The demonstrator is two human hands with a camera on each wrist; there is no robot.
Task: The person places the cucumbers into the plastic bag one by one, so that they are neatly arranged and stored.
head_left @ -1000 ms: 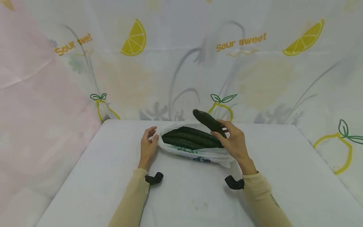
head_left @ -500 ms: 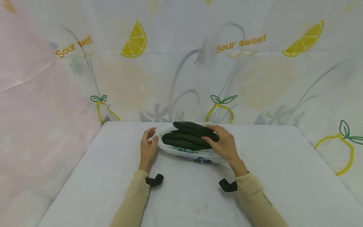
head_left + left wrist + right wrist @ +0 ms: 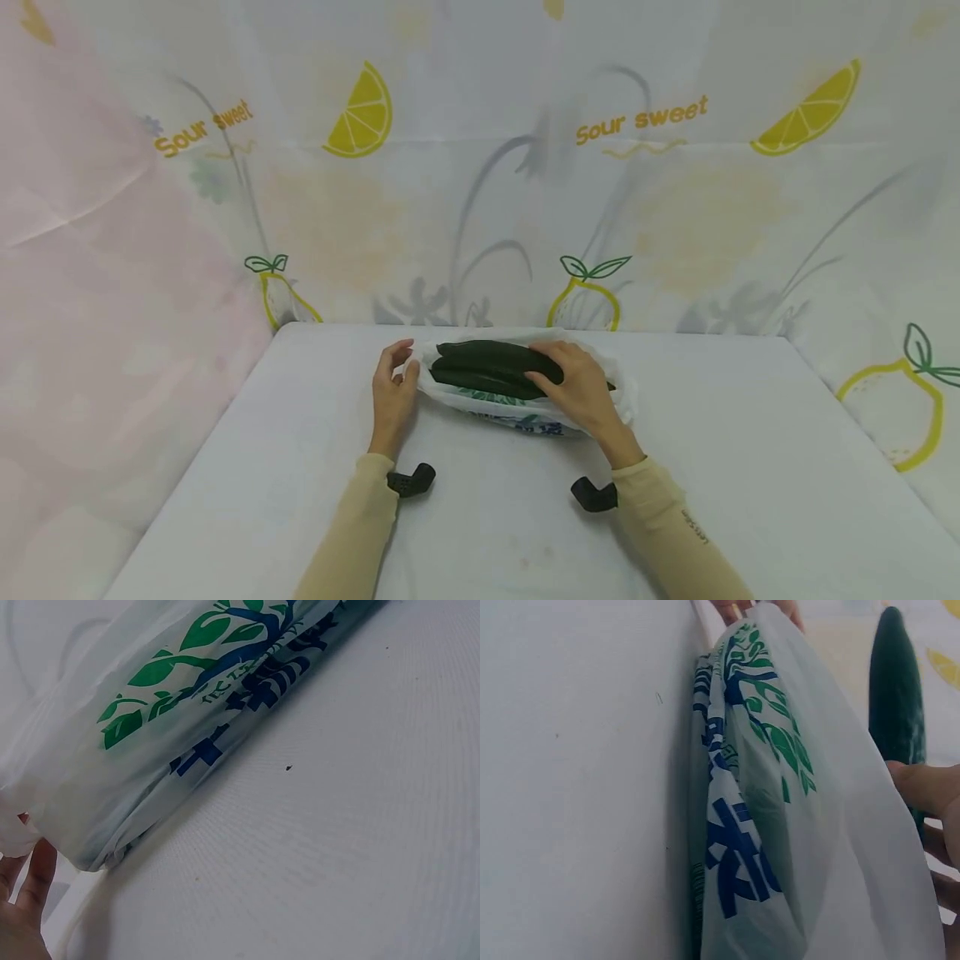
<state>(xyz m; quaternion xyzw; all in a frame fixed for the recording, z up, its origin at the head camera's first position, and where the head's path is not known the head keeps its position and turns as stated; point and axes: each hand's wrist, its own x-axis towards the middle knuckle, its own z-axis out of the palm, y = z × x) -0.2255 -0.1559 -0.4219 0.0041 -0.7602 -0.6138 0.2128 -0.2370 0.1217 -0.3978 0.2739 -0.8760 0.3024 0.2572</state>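
Observation:
A white plastic bag (image 3: 480,407) with green leaf and blue print lies across the table, its opening showing several dark green cucumbers (image 3: 480,385). At the bag's left end, my left hand (image 3: 392,400) pinches the plastic edge between thumb and fingers; the left wrist view catches only fingertips at the bag (image 3: 135,780). My right hand (image 3: 585,392) grips the right part of the top cucumber (image 3: 487,350), which lies along the others inside the bag. In the right wrist view that cucumber (image 3: 896,697) shows above the bag's rim, with the thumb against it.
A white-covered table (image 3: 495,525) bears the bag near its far edge. Behind it hangs a pale cloth (image 3: 465,192) printed with lemons and lettering. Black wrist cameras (image 3: 596,495) are strapped on both wrists, over beige sleeves (image 3: 352,525).
The cucumber in my right hand has come down and left, from tilted above the bag to lying on the other cucumbers. My left hand has stayed at the bag's left end.

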